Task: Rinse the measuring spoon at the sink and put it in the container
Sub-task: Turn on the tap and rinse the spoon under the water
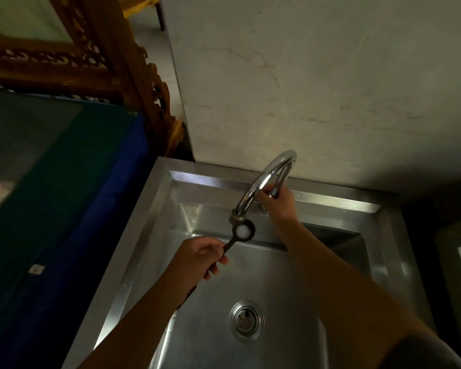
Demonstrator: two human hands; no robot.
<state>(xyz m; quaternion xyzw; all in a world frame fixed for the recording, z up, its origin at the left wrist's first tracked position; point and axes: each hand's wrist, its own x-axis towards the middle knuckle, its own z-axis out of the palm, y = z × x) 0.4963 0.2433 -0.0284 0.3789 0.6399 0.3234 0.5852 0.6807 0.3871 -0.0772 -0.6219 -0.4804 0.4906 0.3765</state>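
Note:
My left hand (201, 258) grips the handle of a dark measuring spoon (242, 233) over the steel sink (386, 235). The spoon's round bowl sits directly under the spout of the curved chrome faucet (264, 182), and a white patch shows inside the bowl. My right hand (280, 205) reaches to the back of the sink and is closed around the faucet's base, where the tap handle is mostly hidden by my fingers. The round drain (246, 318) lies in the basin below. No container is in view.
A pale marbled wall (317, 75) rises behind the sink. A blue and green covered surface (59, 195) sits to the left, with carved wooden furniture (112, 57) beyond it. A dark object (455, 262) stands at the right edge.

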